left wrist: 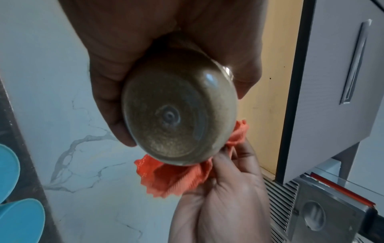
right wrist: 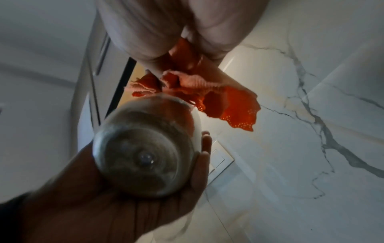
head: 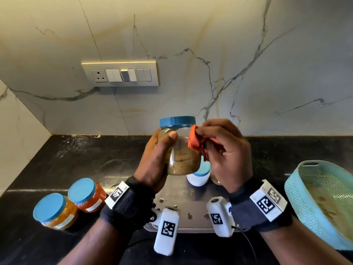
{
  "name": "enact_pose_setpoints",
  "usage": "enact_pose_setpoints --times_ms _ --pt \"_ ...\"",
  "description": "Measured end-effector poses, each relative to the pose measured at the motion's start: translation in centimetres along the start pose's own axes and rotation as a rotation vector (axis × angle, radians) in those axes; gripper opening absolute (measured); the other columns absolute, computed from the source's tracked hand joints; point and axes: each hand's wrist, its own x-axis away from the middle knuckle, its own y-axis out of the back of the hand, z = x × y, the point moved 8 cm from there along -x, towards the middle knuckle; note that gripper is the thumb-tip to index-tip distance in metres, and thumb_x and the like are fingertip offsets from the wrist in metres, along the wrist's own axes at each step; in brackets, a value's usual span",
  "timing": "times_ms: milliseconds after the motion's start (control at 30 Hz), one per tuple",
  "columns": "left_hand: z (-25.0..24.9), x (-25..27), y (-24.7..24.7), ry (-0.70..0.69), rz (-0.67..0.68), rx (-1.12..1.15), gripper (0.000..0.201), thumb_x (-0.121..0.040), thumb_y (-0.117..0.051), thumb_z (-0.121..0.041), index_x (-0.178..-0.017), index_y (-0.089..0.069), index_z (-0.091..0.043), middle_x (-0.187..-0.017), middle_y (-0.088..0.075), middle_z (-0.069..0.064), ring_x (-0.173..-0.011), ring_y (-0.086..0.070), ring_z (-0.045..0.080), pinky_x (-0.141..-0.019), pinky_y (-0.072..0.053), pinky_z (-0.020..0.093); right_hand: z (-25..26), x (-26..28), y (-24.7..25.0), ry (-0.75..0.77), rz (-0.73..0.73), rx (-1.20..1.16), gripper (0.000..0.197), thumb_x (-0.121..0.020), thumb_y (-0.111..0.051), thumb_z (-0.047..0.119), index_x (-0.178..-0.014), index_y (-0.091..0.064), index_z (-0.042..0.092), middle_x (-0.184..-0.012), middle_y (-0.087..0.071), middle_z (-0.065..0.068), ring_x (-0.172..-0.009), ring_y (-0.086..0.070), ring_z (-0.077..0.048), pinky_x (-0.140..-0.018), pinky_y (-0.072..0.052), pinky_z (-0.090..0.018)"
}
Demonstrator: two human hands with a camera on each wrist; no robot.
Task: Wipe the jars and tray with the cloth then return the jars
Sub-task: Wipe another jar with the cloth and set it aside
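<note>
My left hand grips a clear jar with a blue lid and brown grains, held upright above the counter. Seen from below, the jar's round base sits in the left hand. My right hand pinches a bunched orange cloth against the jar's right side, just under the lid. The cloth hangs from the right hand above the jar. Below the hands lies a steel tray. On it stands a white jar with a blue lid, partly hidden.
Two blue-lidded jars, one with yellow contents and one with red contents, stand on the black counter at the left. A teal basket sits at the right edge. A marble wall with a switch panel rises behind.
</note>
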Motion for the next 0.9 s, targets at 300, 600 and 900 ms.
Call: enact_pose_setpoints --times_ms 300,600,900 --pt "-1.7 0.6 0.2 -0.037 0.042 0.028 0.101 -0.071 -0.080 -0.059 -0.142 -0.046 0.004 -0.119 -0.057 0.029 -0.104 -0.057 0.040 -0.083 -0.052 0.046 2.9 3.4 -1.1 0.116 0.127 -0.015 0.021 -0.098 -0.057 0.009 -0.097 -0.078 0.005 -0.106 -0.069 -0.010 -0.099 -0.068 -0.024 -0.085 -0.056 -0.033" --pt "-1.4 1.1 -1.0 -0.054 0.054 0.006 0.103 -0.069 -0.084 -0.055 -0.142 -0.044 0.005 -0.137 -0.050 0.041 -0.125 -0.052 0.058 -0.102 -0.042 0.075 -0.8 -0.6 0.3 -0.083 0.005 -0.188 0.032 -0.076 -0.062 -0.021 -0.099 -0.072 -0.002 -0.103 -0.066 -0.005 -0.101 -0.065 -0.011 -0.089 -0.050 -0.020" --pt "-1.6 1.2 -1.2 -0.010 0.156 0.089 0.047 -0.074 -0.058 -0.053 -0.106 -0.078 -0.025 -0.104 -0.073 0.013 -0.091 -0.069 0.030 -0.079 -0.057 0.043 2.0 2.1 0.5 0.066 0.062 -0.148 0.022 -0.082 -0.060 -0.012 -0.091 -0.075 0.000 -0.102 -0.067 -0.011 -0.098 -0.068 -0.023 -0.086 -0.055 -0.033"
